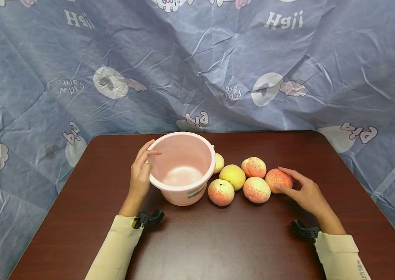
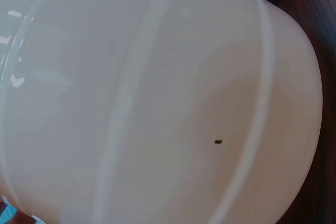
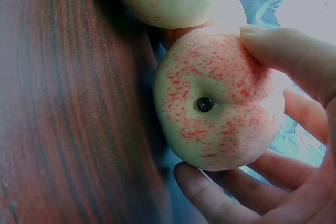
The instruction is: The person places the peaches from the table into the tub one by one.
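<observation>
My left hand holds the near-left rim of a pale pink plastic bucket, with a finger reaching over into it. The bucket's smooth ribbed wall fills the left wrist view, which hides most of that hand. At the right end of a group of peaches, my right hand grips a red-speckled peach between thumb and fingers. Seen from the right wrist, this peach shows a dark round spot in its dimple; the thumb lies on its upper side and fingers curl beneath.
Between bucket and right hand lie several more peaches: a yellow one, a blushed one, a speckled one and another behind. One peach is partly hidden by the bucket. A blue printed cloth hangs behind the dark wooden table.
</observation>
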`<control>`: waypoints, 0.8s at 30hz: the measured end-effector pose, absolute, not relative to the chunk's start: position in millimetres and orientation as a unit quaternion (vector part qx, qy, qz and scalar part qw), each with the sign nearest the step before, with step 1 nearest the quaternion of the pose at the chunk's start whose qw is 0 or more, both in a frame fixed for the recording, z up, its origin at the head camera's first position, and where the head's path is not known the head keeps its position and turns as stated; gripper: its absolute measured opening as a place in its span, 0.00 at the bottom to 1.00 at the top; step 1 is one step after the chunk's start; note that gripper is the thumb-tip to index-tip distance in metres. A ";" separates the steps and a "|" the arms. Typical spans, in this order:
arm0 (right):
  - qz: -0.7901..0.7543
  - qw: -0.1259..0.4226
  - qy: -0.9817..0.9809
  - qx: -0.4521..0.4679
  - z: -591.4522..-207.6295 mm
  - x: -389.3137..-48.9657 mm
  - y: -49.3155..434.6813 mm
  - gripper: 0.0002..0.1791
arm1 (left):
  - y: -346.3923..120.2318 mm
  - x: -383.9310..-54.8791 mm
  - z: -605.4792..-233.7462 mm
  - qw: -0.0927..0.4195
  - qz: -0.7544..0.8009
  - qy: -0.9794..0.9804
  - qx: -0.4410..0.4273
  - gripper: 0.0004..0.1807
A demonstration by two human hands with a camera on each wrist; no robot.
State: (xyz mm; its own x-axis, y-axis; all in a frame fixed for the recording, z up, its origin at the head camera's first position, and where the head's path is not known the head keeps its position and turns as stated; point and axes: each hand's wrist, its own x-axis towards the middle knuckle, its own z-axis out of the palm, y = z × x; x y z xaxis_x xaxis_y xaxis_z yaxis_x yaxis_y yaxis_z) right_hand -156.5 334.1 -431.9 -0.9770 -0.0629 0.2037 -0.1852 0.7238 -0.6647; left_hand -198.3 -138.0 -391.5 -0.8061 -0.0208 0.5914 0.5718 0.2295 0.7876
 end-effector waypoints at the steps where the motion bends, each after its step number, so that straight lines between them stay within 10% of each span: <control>1: 0.367 0.083 -0.924 0.067 -432.2 -156.5 334.4 0.34 | -138.1 -198.8 -391.9 0.251 -0.593 -0.742 -0.186 0.23; 24: 0.393 0.114 -0.910 0.064 -435.0 -154.7 337.1 0.32 | -129.3 -184.1 -371.4 0.263 -0.599 -0.732 -0.192 0.21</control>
State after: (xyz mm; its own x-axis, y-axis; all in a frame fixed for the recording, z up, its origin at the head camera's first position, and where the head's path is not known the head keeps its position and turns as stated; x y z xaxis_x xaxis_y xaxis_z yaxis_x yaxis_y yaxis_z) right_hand -154.7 337.1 -435.0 -0.9658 -0.0266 0.2579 -0.2059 0.6830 -0.7008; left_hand -184.1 -129.3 -371.4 -0.7888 -0.0342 0.6137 0.5949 0.2087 0.7762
